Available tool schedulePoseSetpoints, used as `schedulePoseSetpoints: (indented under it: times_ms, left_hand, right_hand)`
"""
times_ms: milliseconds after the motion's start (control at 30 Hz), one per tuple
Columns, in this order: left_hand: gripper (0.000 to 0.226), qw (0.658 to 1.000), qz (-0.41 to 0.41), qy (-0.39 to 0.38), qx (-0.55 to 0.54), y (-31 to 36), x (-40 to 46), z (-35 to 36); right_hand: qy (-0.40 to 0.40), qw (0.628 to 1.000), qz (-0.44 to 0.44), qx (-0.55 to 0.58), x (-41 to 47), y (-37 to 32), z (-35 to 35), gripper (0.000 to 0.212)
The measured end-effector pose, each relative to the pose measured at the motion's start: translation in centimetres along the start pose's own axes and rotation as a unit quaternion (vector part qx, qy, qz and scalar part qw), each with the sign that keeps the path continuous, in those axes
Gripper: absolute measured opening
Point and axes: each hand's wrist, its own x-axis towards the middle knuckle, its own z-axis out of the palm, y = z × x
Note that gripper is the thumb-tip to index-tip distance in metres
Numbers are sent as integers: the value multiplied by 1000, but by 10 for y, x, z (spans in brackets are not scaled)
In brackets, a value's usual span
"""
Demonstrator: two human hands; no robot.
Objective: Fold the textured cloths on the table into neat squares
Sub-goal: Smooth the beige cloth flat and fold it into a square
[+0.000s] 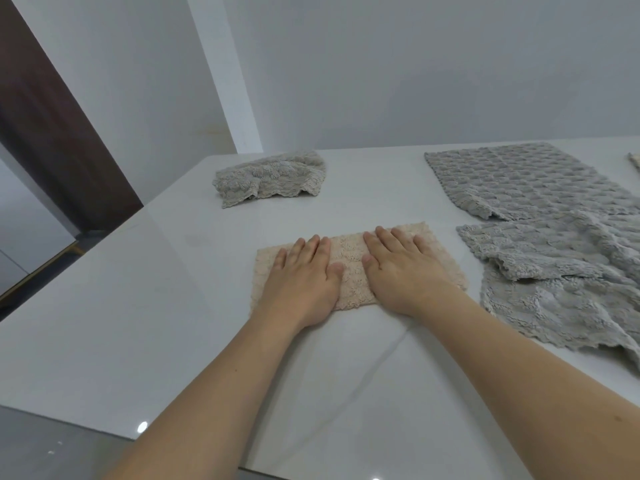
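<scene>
A beige textured cloth [349, 268], folded into a rectangle, lies flat on the white table [166, 306]. My left hand [304, 282] presses flat on its left half, fingers spread. My right hand [401, 268] presses flat on its right half, palm down. A folded grey fluffy cloth [270, 178] sits farther back on the left. On the right, a grey waffle-textured cloth [523, 178] lies spread out, and a rumpled grey cloth [571, 278] lies in front of it.
The table's left edge runs diagonally beside a dark brown door [52, 126]. A white wall [415, 71] stands behind the table. A sliver of another beige cloth [635, 159] shows at the far right edge.
</scene>
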Motion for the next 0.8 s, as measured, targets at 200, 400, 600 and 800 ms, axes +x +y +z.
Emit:
schedulePoseSetpoints:
  times_ms: [200,400,600,800]
  left_hand:
    - [60,999,-35,-7,-11,-36,-5,-5]
    - [61,999,-38,-13,-33,-64,-12,-6]
    - [60,997,45,60,-32,-64,-24,-1]
    - [45,977,174,119,26,-62,-50,-9]
  right_hand:
    - [-1,1000,18,-4,-3,14,-4,56]
    - [-14,999,49,4,-6,31,-8,57]
    - [-32,999,22,-2,4,37,-9,74]
    - [-38,993,-3,-109,27,36,-18,76]
